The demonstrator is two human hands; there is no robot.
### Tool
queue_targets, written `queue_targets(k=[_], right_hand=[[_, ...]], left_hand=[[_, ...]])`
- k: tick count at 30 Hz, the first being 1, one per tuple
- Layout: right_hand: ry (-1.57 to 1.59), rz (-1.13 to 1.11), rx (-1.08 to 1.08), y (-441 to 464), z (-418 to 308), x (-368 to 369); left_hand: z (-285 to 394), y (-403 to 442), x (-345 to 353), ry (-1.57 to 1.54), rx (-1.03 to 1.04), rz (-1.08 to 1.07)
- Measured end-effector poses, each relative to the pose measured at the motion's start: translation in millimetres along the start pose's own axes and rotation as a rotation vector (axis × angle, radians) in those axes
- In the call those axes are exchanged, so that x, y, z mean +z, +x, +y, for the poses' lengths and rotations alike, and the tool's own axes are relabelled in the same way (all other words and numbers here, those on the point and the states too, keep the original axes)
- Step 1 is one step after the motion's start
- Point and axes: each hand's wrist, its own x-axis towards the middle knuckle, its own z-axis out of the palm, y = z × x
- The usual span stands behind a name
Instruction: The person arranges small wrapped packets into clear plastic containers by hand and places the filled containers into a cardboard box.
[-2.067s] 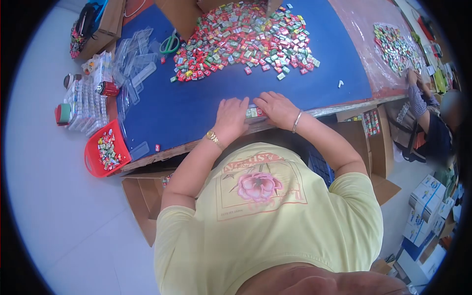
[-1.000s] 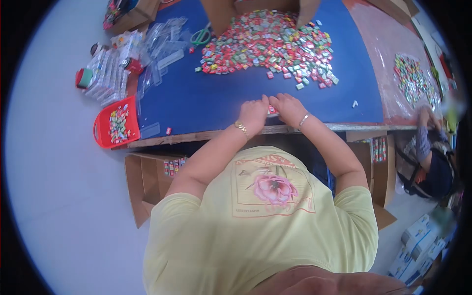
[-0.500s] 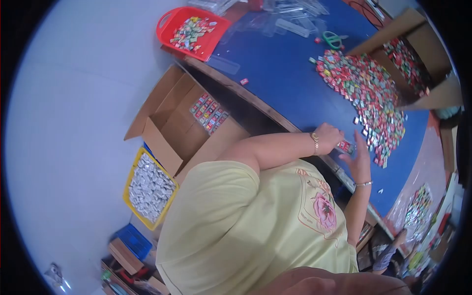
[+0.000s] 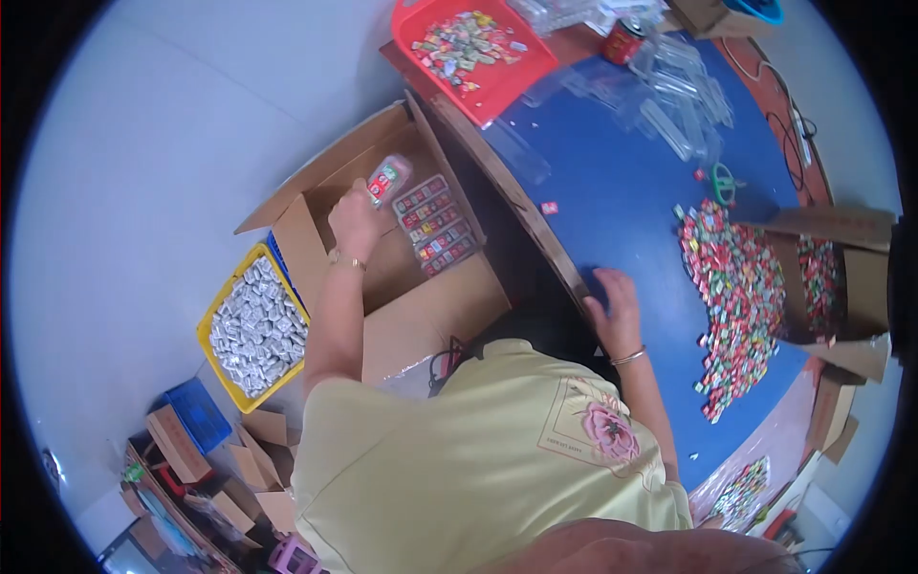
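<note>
My left hand (image 4: pixel 354 225) is closed around one end of a clear plastic case (image 4: pixel 388 180) with small red and green printed pieces inside. It holds the case tilted over an open cardboard box (image 4: pixel 430 330). Inside the box, against its right side, several similar filled cases (image 4: pixel 435 225) lie in a row. At the near edge of the blue table (image 4: pixel 583 230), my right hand (image 4: pixel 620 311) has its thumb apart and fingers loosely bent, with nothing in it. A large heap of loose printed pieces (image 4: pixel 736 297) spreads across the table beyond that hand.
A red scoop tray (image 4: pixel 526 81) of pieces sits at the table's corner. Clear empty cases (image 4: pixel 665 124), a drink can (image 4: pixel 623 40) and green-handled scissors (image 4: pixel 724 184) lie farther back. Another carton (image 4: pixel 865 287) stands beyond the heap. A yellow basket (image 4: pixel 287 378) holds silvery-white packets.
My left hand has carried the case from the table edge leftward to over the cardboard box. My right hand has let go and stays by the table edge. The view has shifted.
</note>
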Motion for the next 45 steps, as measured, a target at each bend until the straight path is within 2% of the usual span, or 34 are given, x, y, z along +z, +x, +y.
queue_targets(k=[1,3,4,6,11,13,19,23,26,30,35,43,45], right_hand=[[-0.048,-0.027,-0.038,6.1,-8.5,10.9],[-0.147,-0.078,-0.114,14.5,-19.5,25.8],[-0.154,-0.087,-0.123,17.6,-18.4,29.7],[-0.169,-0.102,-0.104,14.9,-13.0,32.1],[-0.236,-0.105,-0.078,13.7,-15.8,34.0],[-0.243,-0.112,-0.073,14.4,-15.8,35.1],[-0.264,-0.132,-0.057,12.2,-12.1,35.6],[-0.258,-0.131,-0.059,13.7,-13.8,35.1],[-0.27,-0.131,-0.061,13.4,-13.0,36.1],[-0.272,-0.126,-0.054,13.1,-13.6,35.7],[-0.262,-0.122,-0.05,15.2,-17.2,35.0],[-0.201,-0.076,-0.025,23.5,-30.4,27.6],[-0.12,-0.014,0.011,37.0,-28.5,24.9]], left_hand=[[-17.2,17.6,25.2,-0.007,-0.015,-0.002],[-39.0,52.0,71.5,0.012,-0.025,-0.181],[-45.2,68.4,90.3,0.002,-0.036,-0.182],[-48.0,98.5,120.2,0.054,0.111,-0.295],[-47.6,152.2,192.6,0.08,0.204,-0.332],[-43.5,159.0,214.4,0.16,0.208,-0.422],[-42.2,165.4,207.9,0.158,0.281,-0.603],[-61.5,176.5,215.1,-0.029,0.297,-0.735],[-64.4,180.8,233.4,-0.368,0.215,-0.773],[-35.6,162.6,219.0,-0.141,0.189,-0.653],[-27.1,152.9,223.9,-0.212,0.149,-0.604],[-26.4,159.2,239.2,-0.211,0.365,-0.555],[-27.2,152.9,216.1,-0.327,0.126,-0.402]])
